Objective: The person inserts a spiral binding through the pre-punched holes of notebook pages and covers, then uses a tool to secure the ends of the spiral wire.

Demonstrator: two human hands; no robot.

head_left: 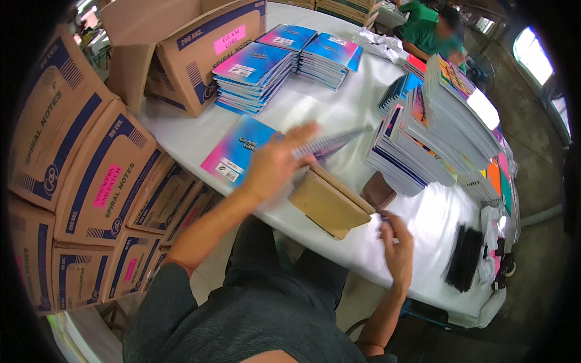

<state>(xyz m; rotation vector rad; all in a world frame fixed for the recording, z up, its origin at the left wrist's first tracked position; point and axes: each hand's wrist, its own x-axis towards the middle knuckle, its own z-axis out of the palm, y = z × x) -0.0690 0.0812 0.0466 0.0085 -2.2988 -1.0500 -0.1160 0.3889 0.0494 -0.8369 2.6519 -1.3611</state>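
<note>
My left hand [275,160], blurred by motion, reaches over a blue and pink notebook [227,151] lying flat on the table. Between its thumb and fingers is the end of a spiral notebook [336,140], tilted on edge and smeared. Just nearer to me stands a tan cardboard-like block [330,202] with upright layers. A small dark brown piece [379,190] sits at the block's right end. Beside that piece, my right hand [396,245] has its thumb and fingers pinched on a small dark thing I cannot make out.
Stacks of blue spiral notebooks [251,78] stand at the back. Tall notebook piles [417,145] lean on the right, with black spiral bindings [465,257] nearer. Cardboard boxes [97,175] line my left, and an open carton [193,66] sits on the table. A person in green [426,30] works beyond.
</note>
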